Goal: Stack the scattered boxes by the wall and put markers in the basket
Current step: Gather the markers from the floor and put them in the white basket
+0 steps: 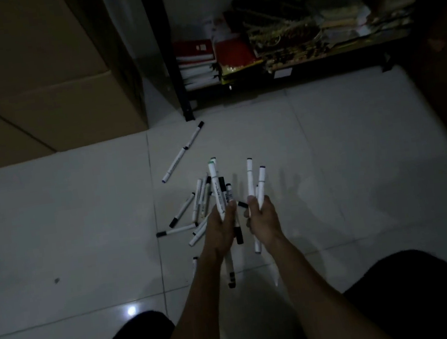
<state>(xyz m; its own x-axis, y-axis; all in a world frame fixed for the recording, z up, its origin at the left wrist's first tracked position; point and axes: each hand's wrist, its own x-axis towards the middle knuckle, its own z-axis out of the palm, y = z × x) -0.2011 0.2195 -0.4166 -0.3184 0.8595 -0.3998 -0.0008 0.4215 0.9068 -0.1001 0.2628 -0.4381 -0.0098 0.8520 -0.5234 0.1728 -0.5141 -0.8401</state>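
Left hand [221, 226] and right hand [263, 218] each grip a bunch of markers [216, 187] above the tiled floor [358, 165], fingers curled tight.

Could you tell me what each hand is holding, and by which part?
Both hold markers around their middles: the left hand a bunch, the right hand a few.

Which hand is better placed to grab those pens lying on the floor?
Left, probably. The loose markers lie just left of the left hand, nearly under it. The right hand, holding fewer markers, is farther away and would have to cross over.
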